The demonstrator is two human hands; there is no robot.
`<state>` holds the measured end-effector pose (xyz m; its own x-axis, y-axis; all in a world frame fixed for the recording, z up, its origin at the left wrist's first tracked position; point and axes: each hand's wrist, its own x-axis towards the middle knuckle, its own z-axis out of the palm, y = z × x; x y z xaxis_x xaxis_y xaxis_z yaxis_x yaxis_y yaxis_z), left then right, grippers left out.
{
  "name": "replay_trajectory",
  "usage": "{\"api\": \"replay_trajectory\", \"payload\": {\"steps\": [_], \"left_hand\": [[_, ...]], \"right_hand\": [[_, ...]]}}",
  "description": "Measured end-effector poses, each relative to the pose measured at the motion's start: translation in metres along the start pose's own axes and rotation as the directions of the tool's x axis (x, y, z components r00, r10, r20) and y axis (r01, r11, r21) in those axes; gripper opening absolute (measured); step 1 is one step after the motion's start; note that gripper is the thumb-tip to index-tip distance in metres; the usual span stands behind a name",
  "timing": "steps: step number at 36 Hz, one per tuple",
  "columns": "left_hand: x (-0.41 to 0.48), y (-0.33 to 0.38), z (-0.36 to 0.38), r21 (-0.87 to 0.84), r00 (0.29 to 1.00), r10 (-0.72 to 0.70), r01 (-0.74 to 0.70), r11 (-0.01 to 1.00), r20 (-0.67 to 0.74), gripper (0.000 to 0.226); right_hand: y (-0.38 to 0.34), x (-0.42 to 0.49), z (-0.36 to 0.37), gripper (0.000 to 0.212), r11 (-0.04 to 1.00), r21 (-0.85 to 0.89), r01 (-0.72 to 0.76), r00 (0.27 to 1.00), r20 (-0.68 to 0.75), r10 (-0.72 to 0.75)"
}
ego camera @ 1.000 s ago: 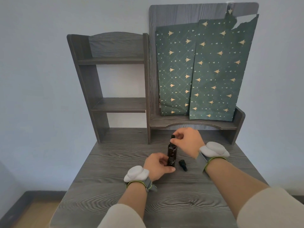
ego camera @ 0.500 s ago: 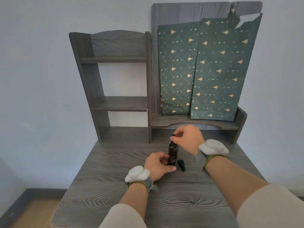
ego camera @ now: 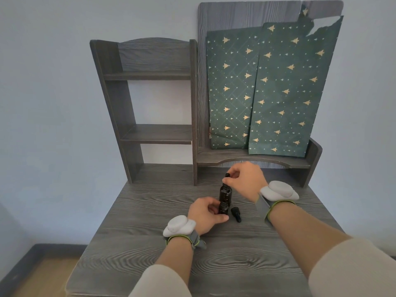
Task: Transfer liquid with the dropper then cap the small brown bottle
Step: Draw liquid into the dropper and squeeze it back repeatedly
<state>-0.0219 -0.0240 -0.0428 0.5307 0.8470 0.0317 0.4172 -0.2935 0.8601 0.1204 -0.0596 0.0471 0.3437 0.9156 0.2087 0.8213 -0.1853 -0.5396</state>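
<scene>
I see the brown bottle (ego camera: 225, 192) standing upright on the counter (ego camera: 150, 243), near its middle and in front of the shelf (ego camera: 156, 133). The left hand (ego camera: 206, 213) curls round the bottle's lower part, thumb along the front. The right hand (ego camera: 244, 179) pinches the black dropper (ego camera: 227, 175) right at the bottle's mouth; I cannot tell whether it is seated or just above. A black cap (ego camera: 235, 214) lies on its side on the counter, just right of the bottle's base. Two green bags (ego camera: 278, 93) with gold trees lean on the ledge behind.
</scene>
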Motion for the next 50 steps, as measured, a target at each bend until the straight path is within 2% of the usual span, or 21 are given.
{"api": "replay_trajectory", "payload": {"steps": [13,20,50], "left_hand": [[-0.001,0.001,0.000,0.011,1.000,-0.001,0.001,1.000,-0.009,0.036],[-0.001,0.000,0.001,0.011,1.000,0.012,-0.012,1.000,-0.027,0.030],[-0.002,-0.001,0.005,-0.016,0.998,0.009,-0.010,1.000,-0.067,0.035]], "right_hand": [[-0.002,-0.001,0.000,0.008,0.999,0.036,0.001,1.000,0.025,-0.002],[-0.001,0.000,0.008,0.013,0.996,0.070,-0.047,0.998,-0.039,0.050],[-0.004,0.001,0.006,0.012,1.000,-0.012,-0.025,0.998,-0.050,0.025]]}}
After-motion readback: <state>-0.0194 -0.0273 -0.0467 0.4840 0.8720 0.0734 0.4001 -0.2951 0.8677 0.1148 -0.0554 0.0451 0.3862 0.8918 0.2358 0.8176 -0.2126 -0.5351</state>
